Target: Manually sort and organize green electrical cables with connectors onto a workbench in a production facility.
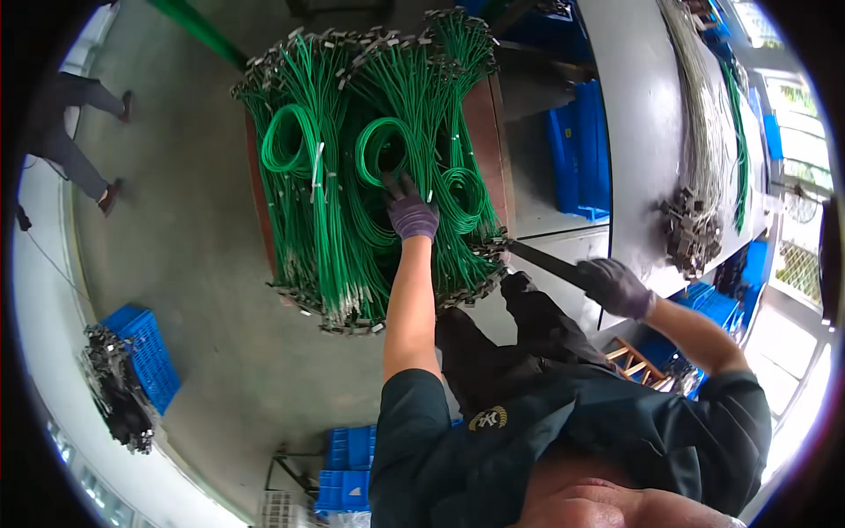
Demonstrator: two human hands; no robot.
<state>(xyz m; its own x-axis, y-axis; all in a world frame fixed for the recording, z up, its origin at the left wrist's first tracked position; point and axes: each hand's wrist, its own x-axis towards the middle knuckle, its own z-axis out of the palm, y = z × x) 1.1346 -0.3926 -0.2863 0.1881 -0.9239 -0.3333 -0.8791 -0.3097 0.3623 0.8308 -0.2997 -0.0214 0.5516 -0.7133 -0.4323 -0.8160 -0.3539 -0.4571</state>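
Observation:
My left hand (411,214), in a purple-grey glove, reaches over a large pile of green cables (330,229). Its fingers are stretched out and touch the lower edge of a coiled green cable (380,141); I cannot see them gripping it. My right hand (616,287), in a dark glove, is closed around the near end of a long dark flat bar (546,262). The bar's far end meets the pile's right edge, by dark metal end pieces (493,248). Another green coil (287,141) lies to the left, and a smaller coil (461,198) to the right.
The pile rests on a reddish-brown platform (499,167). At the right, a grey worktable (638,114) carries bundled pale cables (700,114). Blue crates stand beneath it (581,154) and on the left floor (145,352). Another person (79,132) is at the far left.

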